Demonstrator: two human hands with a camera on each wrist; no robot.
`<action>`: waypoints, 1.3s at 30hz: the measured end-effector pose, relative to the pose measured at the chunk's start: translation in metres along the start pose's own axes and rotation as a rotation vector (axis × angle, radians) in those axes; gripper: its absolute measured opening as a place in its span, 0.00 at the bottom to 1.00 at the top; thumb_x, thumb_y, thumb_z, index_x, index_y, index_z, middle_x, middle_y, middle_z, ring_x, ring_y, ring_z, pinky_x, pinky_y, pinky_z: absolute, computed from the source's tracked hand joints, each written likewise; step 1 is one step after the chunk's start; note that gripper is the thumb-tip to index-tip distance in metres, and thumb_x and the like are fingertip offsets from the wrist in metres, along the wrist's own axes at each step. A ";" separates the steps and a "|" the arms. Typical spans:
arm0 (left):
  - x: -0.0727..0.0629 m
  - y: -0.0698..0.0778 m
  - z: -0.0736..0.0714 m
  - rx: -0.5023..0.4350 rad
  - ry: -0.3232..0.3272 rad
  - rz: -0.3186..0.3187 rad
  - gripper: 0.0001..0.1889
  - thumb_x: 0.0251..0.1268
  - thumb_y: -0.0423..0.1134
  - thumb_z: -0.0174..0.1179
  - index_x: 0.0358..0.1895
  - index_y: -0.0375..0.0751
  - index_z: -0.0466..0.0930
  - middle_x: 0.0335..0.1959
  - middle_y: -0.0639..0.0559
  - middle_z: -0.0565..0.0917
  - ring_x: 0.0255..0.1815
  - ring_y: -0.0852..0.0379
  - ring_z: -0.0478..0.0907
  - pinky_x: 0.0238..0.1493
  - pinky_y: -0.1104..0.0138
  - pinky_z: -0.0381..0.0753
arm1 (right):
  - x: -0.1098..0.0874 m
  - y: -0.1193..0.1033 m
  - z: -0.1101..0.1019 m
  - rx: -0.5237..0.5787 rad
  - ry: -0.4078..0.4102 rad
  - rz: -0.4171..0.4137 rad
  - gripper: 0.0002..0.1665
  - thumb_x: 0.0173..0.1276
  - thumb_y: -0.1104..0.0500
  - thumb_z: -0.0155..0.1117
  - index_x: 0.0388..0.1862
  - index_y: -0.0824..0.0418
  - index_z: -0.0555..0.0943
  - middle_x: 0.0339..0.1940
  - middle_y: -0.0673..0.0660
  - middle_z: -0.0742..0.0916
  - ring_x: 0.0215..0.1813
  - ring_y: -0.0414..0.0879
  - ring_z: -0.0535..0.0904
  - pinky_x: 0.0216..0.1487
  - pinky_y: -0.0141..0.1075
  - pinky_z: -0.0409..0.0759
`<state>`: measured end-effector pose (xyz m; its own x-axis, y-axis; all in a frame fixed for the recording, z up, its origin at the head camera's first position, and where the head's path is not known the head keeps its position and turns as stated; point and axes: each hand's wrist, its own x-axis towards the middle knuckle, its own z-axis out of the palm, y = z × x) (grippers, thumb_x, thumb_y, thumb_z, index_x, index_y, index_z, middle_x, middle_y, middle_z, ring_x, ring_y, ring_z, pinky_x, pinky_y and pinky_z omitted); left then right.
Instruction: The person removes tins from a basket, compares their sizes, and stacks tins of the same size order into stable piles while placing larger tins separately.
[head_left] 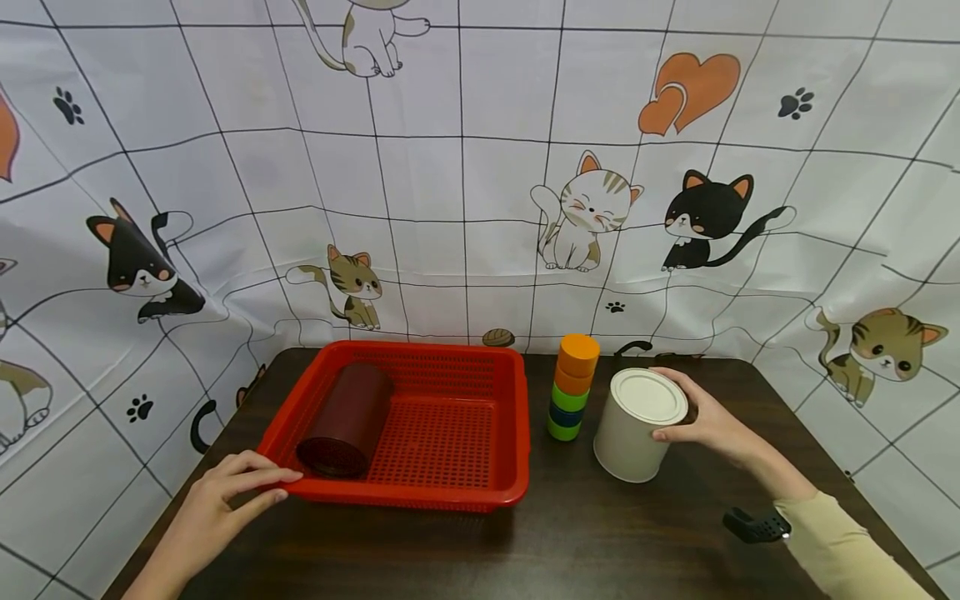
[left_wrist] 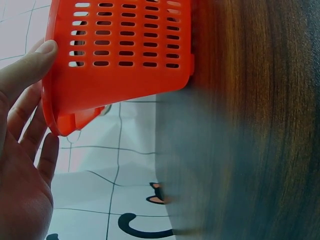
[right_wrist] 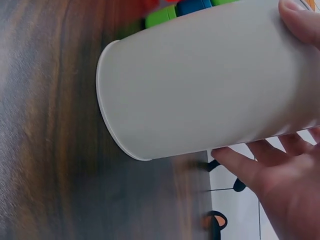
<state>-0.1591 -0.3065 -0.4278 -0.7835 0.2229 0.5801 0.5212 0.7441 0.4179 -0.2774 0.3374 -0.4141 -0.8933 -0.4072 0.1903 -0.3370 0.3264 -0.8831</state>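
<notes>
At the near left corner of a red plastic basket, my left hand holds the rim, thumb on the outer side and fingers over the edge. The left wrist view shows the thumb on the slotted basket wall. Inside the basket, along its left side, lies a dark brown roll. My right hand grips a white lidded canister near its top, thumb in front and fingers behind. In the right wrist view the canister stands with its base at the dark tabletop.
Between basket and canister stands a stack of orange, green and blue round pieces. A black band-like item is by the right wrist. Behind the dark wooden table hangs a white sheet printed with cats.
</notes>
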 end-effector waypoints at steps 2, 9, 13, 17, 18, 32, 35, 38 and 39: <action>0.000 0.000 0.000 -0.002 0.001 0.001 0.26 0.41 0.26 0.75 0.43 0.60 0.89 0.37 0.67 0.80 0.40 0.76 0.68 0.36 0.77 0.64 | 0.001 0.001 -0.002 -0.003 -0.016 0.006 0.55 0.56 0.71 0.72 0.78 0.64 0.52 0.61 0.42 0.75 0.56 0.29 0.77 0.47 0.32 0.82; -0.001 -0.002 -0.001 -0.006 0.005 0.014 0.26 0.40 0.25 0.75 0.43 0.59 0.89 0.37 0.67 0.80 0.40 0.76 0.68 0.36 0.77 0.64 | 0.004 -0.001 -0.008 -0.022 -0.065 0.029 0.56 0.56 0.69 0.73 0.78 0.62 0.52 0.62 0.46 0.74 0.56 0.31 0.77 0.48 0.34 0.82; 0.001 -0.003 -0.001 -0.017 0.012 0.024 0.25 0.41 0.25 0.75 0.43 0.58 0.89 0.37 0.66 0.80 0.40 0.75 0.68 0.36 0.77 0.64 | 0.008 -0.004 -0.012 -0.025 -0.081 0.027 0.56 0.56 0.69 0.72 0.79 0.62 0.51 0.63 0.50 0.73 0.56 0.32 0.78 0.48 0.34 0.82; 0.000 -0.004 -0.001 -0.009 0.012 0.013 0.25 0.41 0.25 0.75 0.43 0.59 0.89 0.37 0.67 0.80 0.40 0.76 0.68 0.36 0.76 0.65 | 0.010 -0.005 -0.015 -0.032 -0.107 0.025 0.56 0.57 0.69 0.72 0.79 0.61 0.51 0.64 0.51 0.73 0.56 0.32 0.79 0.49 0.34 0.82; -0.001 -0.004 -0.001 -0.007 0.010 0.010 0.25 0.41 0.26 0.75 0.43 0.60 0.89 0.37 0.67 0.80 0.40 0.76 0.68 0.36 0.76 0.65 | 0.010 -0.005 -0.016 -0.034 -0.116 0.027 0.56 0.57 0.69 0.72 0.79 0.62 0.51 0.64 0.52 0.73 0.56 0.33 0.79 0.49 0.34 0.82; -0.001 -0.003 0.001 -0.004 0.020 0.038 0.26 0.39 0.26 0.76 0.43 0.59 0.89 0.37 0.66 0.80 0.39 0.74 0.68 0.36 0.75 0.64 | 0.009 -0.003 -0.023 -0.071 -0.152 0.056 0.57 0.58 0.68 0.72 0.80 0.60 0.49 0.67 0.61 0.70 0.58 0.32 0.78 0.50 0.32 0.81; -0.001 -0.003 0.001 -0.006 0.021 0.034 0.25 0.39 0.26 0.76 0.43 0.59 0.89 0.37 0.66 0.80 0.40 0.74 0.68 0.36 0.76 0.64 | 0.008 -0.003 -0.022 -0.068 -0.152 0.059 0.57 0.58 0.68 0.72 0.80 0.60 0.49 0.68 0.62 0.70 0.57 0.31 0.78 0.50 0.32 0.81; 0.000 -0.003 0.001 -0.011 0.021 0.037 0.26 0.40 0.26 0.76 0.43 0.59 0.89 0.37 0.66 0.80 0.40 0.74 0.68 0.36 0.76 0.65 | 0.008 -0.004 -0.022 -0.069 -0.153 0.055 0.58 0.58 0.68 0.72 0.80 0.60 0.48 0.68 0.62 0.69 0.58 0.31 0.78 0.50 0.32 0.81; 0.000 -0.003 0.001 -0.015 0.020 0.037 0.25 0.40 0.26 0.76 0.43 0.59 0.89 0.37 0.66 0.80 0.39 0.74 0.69 0.36 0.76 0.65 | 0.008 -0.005 -0.022 -0.066 -0.153 0.054 0.58 0.58 0.68 0.72 0.80 0.60 0.48 0.68 0.61 0.69 0.57 0.30 0.78 0.50 0.32 0.81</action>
<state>-0.1610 -0.3083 -0.4294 -0.7564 0.2373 0.6095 0.5550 0.7259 0.4062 -0.2893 0.3514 -0.3992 -0.8565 -0.5112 0.0716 -0.3134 0.4046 -0.8591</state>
